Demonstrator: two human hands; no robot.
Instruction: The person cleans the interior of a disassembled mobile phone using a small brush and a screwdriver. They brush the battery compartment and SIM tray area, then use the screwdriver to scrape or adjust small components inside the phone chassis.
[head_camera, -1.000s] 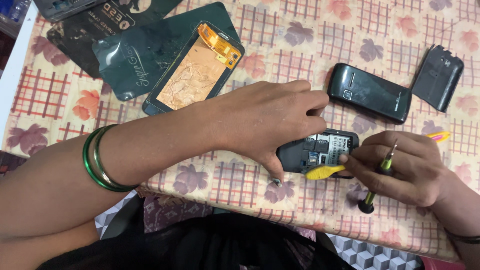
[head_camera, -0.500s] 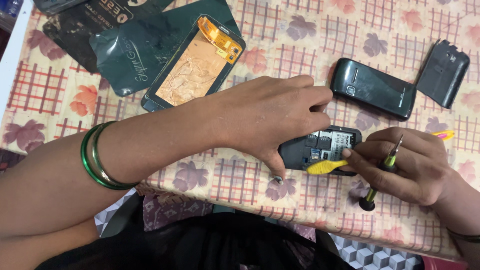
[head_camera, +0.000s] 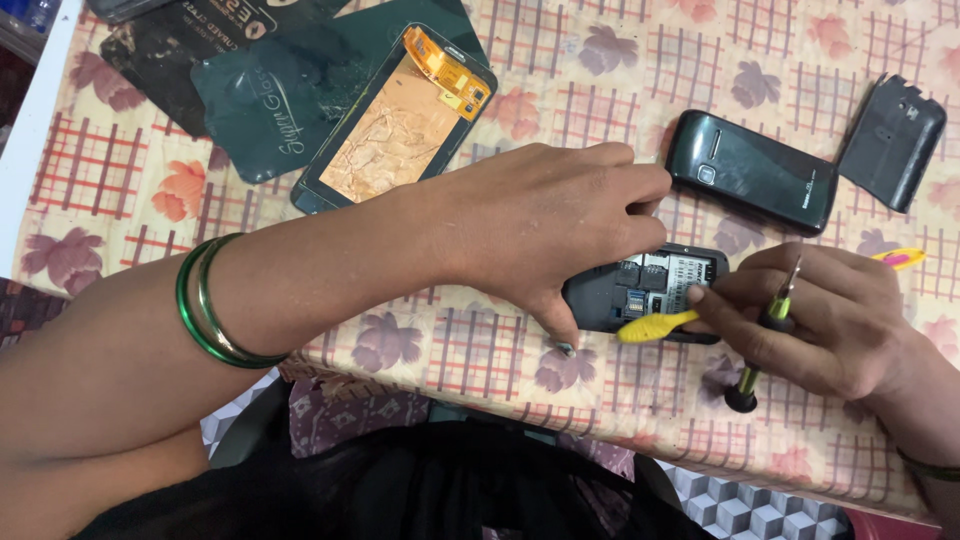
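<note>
Left hand (head_camera: 545, 235) pins the opened phone (head_camera: 640, 290) near the table's front edge (head_camera: 600, 425); right hand (head_camera: 830, 320) grips a yellow pry tool (head_camera: 655, 325) and screwdriver (head_camera: 760, 345). Open cloth lies beyond.

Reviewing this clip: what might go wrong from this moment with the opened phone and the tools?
The yellow pry tool rests on the opened phone's exposed board, so a slip might scratch contacts. The right hand holds both that tool and a screwdriver, so its grip may be unsteady. The phone lies near the table edge, steadied only by the left hand, so it might slide off.
</note>
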